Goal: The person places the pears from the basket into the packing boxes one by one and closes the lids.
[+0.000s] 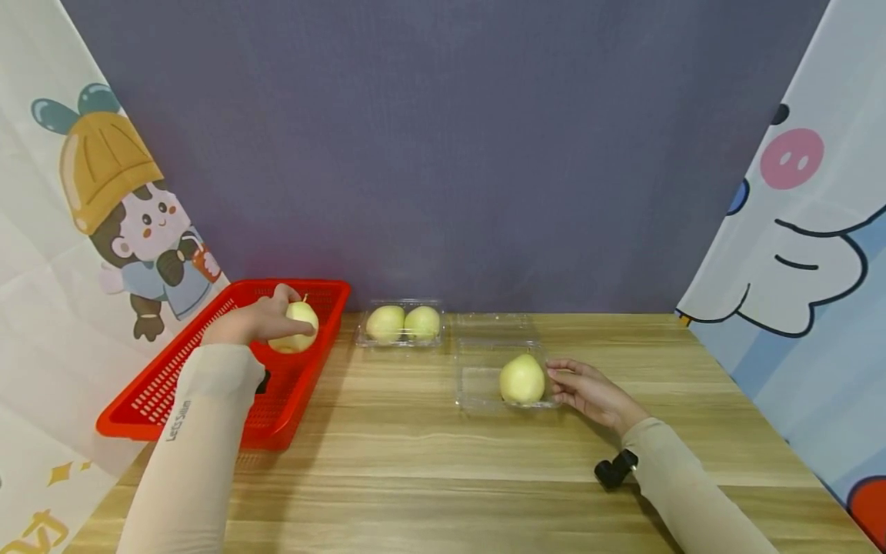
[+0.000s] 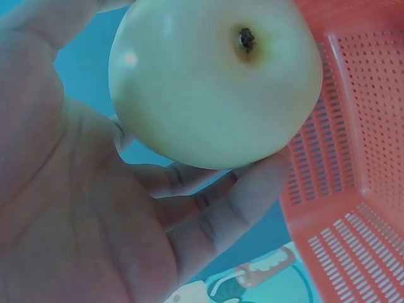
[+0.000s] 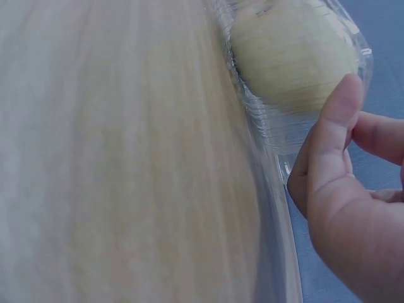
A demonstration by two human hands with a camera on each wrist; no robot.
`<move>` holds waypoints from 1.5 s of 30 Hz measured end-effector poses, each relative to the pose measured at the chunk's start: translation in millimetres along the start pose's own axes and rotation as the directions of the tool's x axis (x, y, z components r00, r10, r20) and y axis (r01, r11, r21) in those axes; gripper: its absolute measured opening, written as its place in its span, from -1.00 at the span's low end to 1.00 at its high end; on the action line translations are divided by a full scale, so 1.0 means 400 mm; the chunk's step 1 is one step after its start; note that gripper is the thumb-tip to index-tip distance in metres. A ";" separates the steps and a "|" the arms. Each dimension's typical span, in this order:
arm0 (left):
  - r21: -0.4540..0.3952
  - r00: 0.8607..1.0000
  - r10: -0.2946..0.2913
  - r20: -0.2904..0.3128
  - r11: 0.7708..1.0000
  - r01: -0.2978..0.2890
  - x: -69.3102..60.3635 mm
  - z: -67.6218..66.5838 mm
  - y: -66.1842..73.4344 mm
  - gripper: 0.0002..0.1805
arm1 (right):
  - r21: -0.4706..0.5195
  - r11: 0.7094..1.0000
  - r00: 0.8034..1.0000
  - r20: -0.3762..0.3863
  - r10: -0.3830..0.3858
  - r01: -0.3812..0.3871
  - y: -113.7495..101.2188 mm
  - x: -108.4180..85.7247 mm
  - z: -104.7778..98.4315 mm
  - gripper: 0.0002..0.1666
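A pale yellow pear (image 1: 302, 326), stem up, is in my left hand (image 1: 259, 319), over the red basket (image 1: 339, 296). The left wrist view shows the pear (image 2: 208, 88) from its blossom end, with curled fingers (image 2: 233, 208) against it. My right hand (image 1: 588, 391) pinches the right edge of an open clear plastic box (image 1: 477, 396). One pear (image 1: 522, 379) sits in the box's right half, and its lid (image 1: 493, 327) lies back behind it. In the right wrist view, the right hand (image 3: 353, 189) is at the rim beside the pear (image 3: 293, 53).
A second clear plastic box (image 1: 360, 335) with two pears (image 1: 385, 324) stands at the back, between basket and open box. A dark grey panel (image 1: 443, 154) rises behind the wooden table (image 1: 415, 477). Printed cloths (image 1: 41, 231) hang at both sides.
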State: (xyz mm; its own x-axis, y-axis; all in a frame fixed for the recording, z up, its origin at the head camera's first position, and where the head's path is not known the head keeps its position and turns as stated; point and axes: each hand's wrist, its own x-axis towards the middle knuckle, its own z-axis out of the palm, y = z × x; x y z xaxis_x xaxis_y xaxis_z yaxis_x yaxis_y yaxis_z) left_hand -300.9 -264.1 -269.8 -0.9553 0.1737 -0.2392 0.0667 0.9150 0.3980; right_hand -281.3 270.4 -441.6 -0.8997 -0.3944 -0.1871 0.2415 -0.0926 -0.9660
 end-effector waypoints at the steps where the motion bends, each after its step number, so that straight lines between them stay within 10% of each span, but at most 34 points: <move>1: 0.001 1.000 0.002 0.001 1.000 -0.002 -0.002 0.000 0.004 -0.22 | 0.001 1.000 1.000 -0.002 0.000 0.000 0.000 0.000 0.000 -0.40; 45: 0.064 0.991 0.131 0.020 0.989 -0.132 0.002 0.064 0.191 -0.26 | 0.000 1.000 0.999 -0.042 -0.002 0.002 0.006 0.005 0.002 -0.43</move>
State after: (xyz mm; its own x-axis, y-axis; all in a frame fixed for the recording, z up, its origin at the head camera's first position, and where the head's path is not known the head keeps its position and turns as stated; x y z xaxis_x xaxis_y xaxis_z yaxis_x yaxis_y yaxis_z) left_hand -289.1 -184.8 -262.4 -0.9325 0.2992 -0.2025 0.2105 0.9055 0.3685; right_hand -282.2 268.8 -444.0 -0.9148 -0.3551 -0.1925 0.2395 -0.0931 -0.9664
